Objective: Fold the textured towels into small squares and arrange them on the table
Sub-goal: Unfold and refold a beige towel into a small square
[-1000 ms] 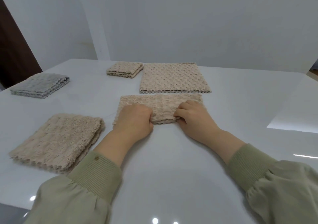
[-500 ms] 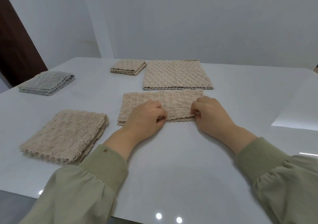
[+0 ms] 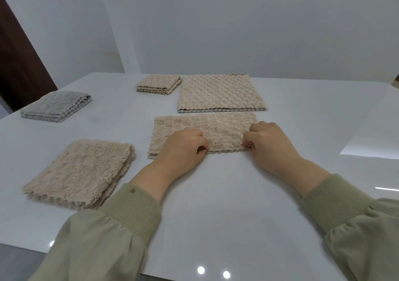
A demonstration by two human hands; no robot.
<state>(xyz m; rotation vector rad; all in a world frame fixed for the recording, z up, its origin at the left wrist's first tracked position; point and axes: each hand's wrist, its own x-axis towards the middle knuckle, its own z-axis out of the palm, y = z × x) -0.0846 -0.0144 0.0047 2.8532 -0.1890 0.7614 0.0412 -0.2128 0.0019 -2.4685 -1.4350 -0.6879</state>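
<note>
A beige textured towel (image 3: pixel 218 127), folded in half into a long strip, lies flat in the middle of the white table (image 3: pixel 216 205). My left hand (image 3: pixel 183 149) pinches its near edge around the middle with curled fingers. My right hand (image 3: pixel 267 142) pinches the near right corner. Behind the strip lies a larger beige towel (image 3: pixel 220 92), spread flat. A small folded beige square (image 3: pixel 158 84) sits to its left. A thicker folded beige towel (image 3: pixel 82 172) lies at the near left.
A folded grey towel (image 3: pixel 56 107) rests at the far left of the table. A dark brown door or panel (image 3: pixel 19 64) stands at the left. The table's right edge runs past my right hand, with a bright reflection (image 3: pixel 371 146) there.
My hands slid apart along the strip's near edge, the right one reaching the right corner. The bunched towel now lies smooth and flat. The camera shifted slightly.
</note>
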